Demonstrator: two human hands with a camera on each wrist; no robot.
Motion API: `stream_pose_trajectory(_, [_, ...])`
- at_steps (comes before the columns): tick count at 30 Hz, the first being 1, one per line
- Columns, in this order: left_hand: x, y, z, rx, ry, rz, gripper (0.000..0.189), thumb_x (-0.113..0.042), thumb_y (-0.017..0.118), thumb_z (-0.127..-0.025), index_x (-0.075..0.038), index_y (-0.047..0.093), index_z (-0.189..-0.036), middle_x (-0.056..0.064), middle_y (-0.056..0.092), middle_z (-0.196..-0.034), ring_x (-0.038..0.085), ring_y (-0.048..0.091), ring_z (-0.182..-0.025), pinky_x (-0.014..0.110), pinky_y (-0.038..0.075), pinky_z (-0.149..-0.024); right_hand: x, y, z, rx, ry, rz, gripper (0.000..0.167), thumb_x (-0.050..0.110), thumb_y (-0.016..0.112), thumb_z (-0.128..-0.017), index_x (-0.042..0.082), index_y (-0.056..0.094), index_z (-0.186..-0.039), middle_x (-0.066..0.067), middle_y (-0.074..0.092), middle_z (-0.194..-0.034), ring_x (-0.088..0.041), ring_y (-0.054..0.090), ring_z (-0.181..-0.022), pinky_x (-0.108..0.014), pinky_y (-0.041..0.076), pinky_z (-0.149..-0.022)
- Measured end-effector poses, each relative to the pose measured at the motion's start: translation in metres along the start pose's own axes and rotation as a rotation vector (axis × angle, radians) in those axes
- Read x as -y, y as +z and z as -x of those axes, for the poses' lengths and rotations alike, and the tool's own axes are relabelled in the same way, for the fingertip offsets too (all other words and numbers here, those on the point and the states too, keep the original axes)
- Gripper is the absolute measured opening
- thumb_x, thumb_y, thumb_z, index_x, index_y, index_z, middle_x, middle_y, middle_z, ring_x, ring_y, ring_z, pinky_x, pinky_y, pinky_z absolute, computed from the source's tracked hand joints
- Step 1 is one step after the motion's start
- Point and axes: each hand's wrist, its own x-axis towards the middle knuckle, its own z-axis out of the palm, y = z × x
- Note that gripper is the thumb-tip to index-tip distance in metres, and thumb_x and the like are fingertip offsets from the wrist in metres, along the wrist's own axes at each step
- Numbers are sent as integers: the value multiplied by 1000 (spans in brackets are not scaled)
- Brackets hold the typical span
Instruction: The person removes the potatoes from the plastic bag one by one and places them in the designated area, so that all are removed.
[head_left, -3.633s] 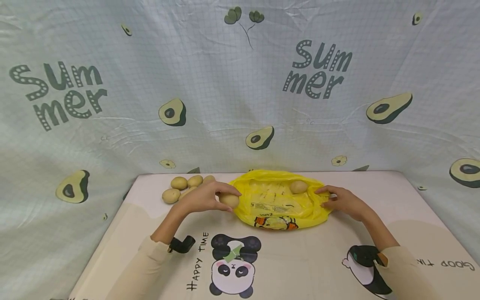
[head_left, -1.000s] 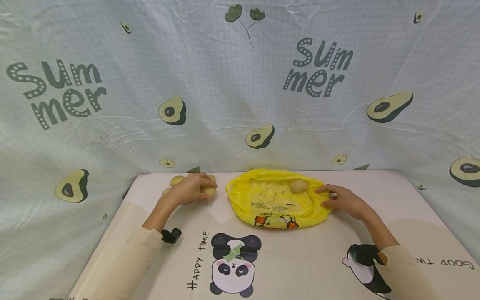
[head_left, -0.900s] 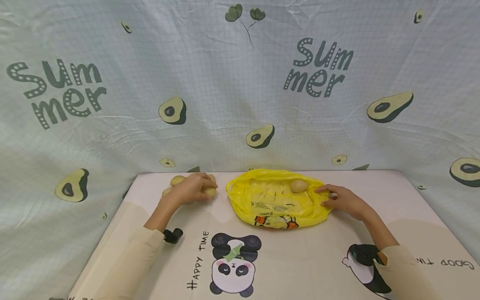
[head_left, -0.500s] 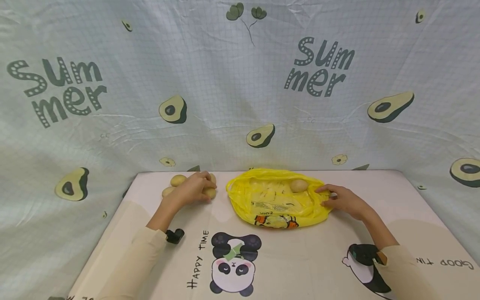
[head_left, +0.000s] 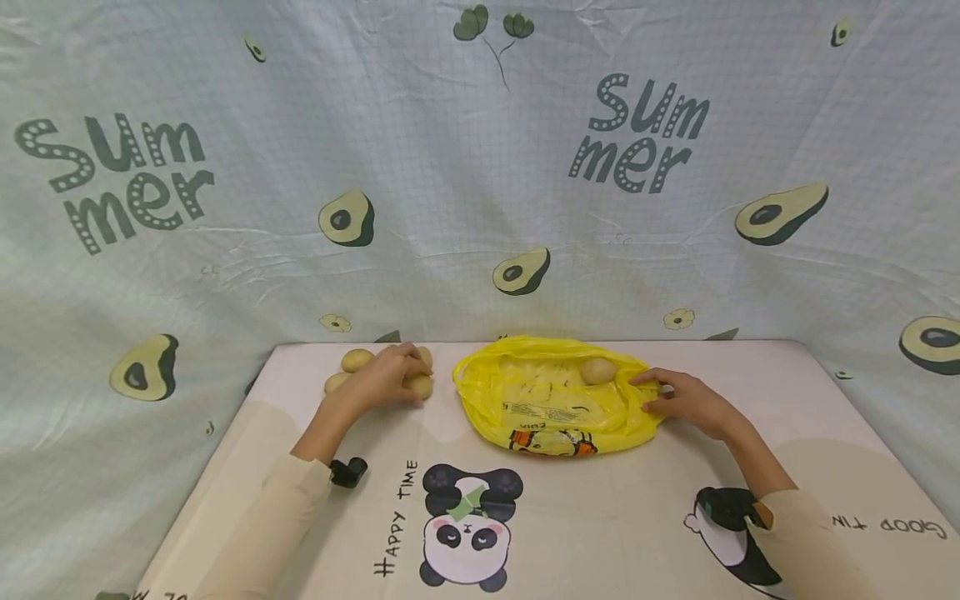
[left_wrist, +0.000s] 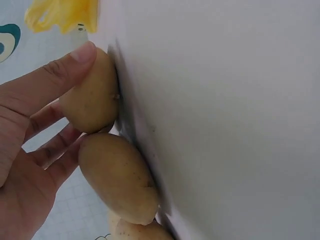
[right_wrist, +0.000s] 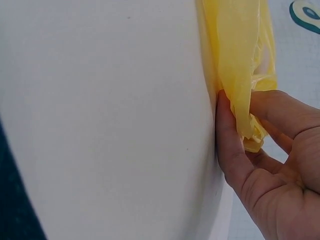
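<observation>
Over a small group of yellowish potatoes [head_left: 357,360] at the back left, my left hand [head_left: 380,375] grips one potato [head_left: 420,386]. In the left wrist view, the thumb lies along that gripped potato [left_wrist: 92,97] with the fingers behind it. Another potato [left_wrist: 119,177] sits right against it, near the fingertips. My right hand [head_left: 693,404] pinches the right edge of a yellow plastic bag [head_left: 555,417]; in the right wrist view, the gathered plastic [right_wrist: 242,107] runs between thumb and fingers. The bag lies mouth open, and one potato [head_left: 598,372] rests inside it.
Both things lie on a table with a pale cover [head_left: 600,517] printed with pandas and lettering. A patterned cloth [head_left: 435,167] hangs right behind its back edge. A dark wrist mount [head_left: 349,472] shows at the left sleeve.
At first my left hand held a potato at the bag's left rim; it has since moved left to the group, where it grips a potato. My right hand stays on the bag.
</observation>
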Motion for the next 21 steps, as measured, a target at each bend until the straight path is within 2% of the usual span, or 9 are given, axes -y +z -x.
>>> stream_pose_trajectory(5, [1, -7, 2, 25, -42, 76, 45, -12, 90, -76, -3, 75, -117, 10, 67, -118, 30, 61, -111, 47, 48, -101, -1, 0, -1, -2, 9, 1, 43, 7, 67, -95, -2, 57, -136, -33, 36, -152, -47, 49, -125, -41, 55, -92])
stream_pose_trajectory(9, [5, -12, 2, 44, -55, 92, 41, -11, 88, -78, -7, 75, -117, 9, 69, -121, 30, 62, -115, 46, 49, -101, -2, -1, -2, -3, 12, -3, 43, 7, 66, -95, -1, 57, -136, -32, 35, -153, -46, 50, -125, -40, 55, -91])
stream_pose_trajectory(16, [11, -14, 1, 42, -61, 118, 42, -13, 90, -75, -9, 76, -114, 6, 71, -117, 26, 63, -109, 44, 50, -96, -4, -1, -4, -5, 7, 0, 42, 8, 67, -95, -1, 58, -135, -32, 36, -153, -47, 50, -125, -41, 55, -91])
stream_pose_trajectory(21, [10, -15, 0, 69, -64, 109, 40, -13, 88, -78, -9, 75, -116, 5, 69, -117, 24, 61, -108, 44, 49, -97, -4, -1, -4, -7, 10, 2, 42, 8, 67, -95, -1, 58, -135, -32, 36, -153, -48, 49, -126, -41, 55, -91])
